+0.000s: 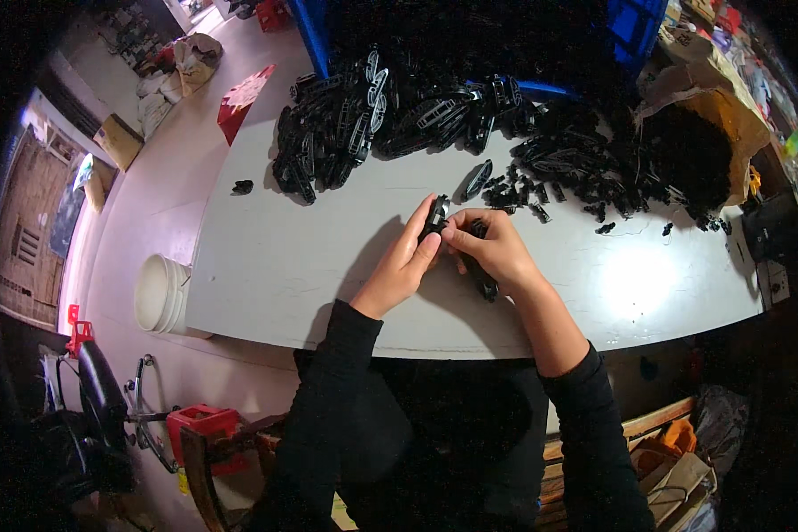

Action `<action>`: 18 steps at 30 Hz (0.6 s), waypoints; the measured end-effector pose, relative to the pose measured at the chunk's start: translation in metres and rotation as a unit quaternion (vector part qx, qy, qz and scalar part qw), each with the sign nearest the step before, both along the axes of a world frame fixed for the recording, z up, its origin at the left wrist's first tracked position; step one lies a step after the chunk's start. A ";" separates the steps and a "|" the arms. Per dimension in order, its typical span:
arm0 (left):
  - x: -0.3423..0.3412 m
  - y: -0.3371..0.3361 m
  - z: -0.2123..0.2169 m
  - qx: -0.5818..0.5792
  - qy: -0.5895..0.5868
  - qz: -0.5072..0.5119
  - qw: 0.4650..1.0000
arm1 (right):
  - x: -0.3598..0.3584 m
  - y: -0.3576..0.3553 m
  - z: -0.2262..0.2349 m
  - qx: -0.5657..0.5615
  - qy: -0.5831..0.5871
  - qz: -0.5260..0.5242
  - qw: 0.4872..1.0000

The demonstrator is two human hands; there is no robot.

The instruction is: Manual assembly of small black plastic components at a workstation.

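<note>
Over the middle of the white table (275,275), my left hand (401,270) grips a small black plastic part (438,213) upright between thumb and fingers. My right hand (504,253) is closed, its thumb and fingertips touching that part's near side. A second, long black plastic part (485,282) pokes out from under my right palm, apparently held there too. Whatever lies between my right fingertips is too small to make out. Just beyond my hands a single oval black plastic part (476,180) lies by itself, beside scattered small black pieces (516,191).
Piles of long black plastic parts (328,133) cover the table's far side, in front of a blue crate (634,35). An open sack (740,115) of black pieces leans at the right. A white bucket (155,293) stands off the left edge; a red stool (208,434) is below.
</note>
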State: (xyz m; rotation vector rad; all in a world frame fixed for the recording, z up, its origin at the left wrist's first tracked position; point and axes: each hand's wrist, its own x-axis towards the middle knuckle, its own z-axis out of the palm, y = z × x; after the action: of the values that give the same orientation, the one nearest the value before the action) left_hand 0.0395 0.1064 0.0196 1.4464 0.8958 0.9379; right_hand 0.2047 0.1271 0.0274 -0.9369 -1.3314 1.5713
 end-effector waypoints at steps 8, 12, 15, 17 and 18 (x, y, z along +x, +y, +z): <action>0.000 0.009 -0.022 0.163 0.031 0.023 0.986 | 0.002 -0.002 0.003 0.059 -0.105 0.007 0.993; -0.001 0.008 -0.018 0.133 0.059 0.018 0.989 | 0.004 -0.001 -0.003 0.078 -0.124 -0.004 0.989; -0.006 0.003 -0.009 0.037 0.055 0.011 0.998 | -0.001 0.000 -0.013 0.114 -0.071 -0.080 0.988; -0.008 -0.002 -0.003 0.044 0.008 -0.027 0.999 | 0.000 0.002 -0.010 0.069 -0.125 -0.006 0.990; -0.009 -0.004 0.002 0.046 0.009 -0.027 0.999 | 0.000 0.001 -0.006 0.070 -0.124 -0.005 0.990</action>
State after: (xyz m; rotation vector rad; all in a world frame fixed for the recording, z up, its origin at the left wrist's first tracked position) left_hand 0.0306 0.1025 0.0216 1.5513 0.8326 0.9378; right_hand 0.2049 0.1277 0.0212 -1.0748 -1.5850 1.3652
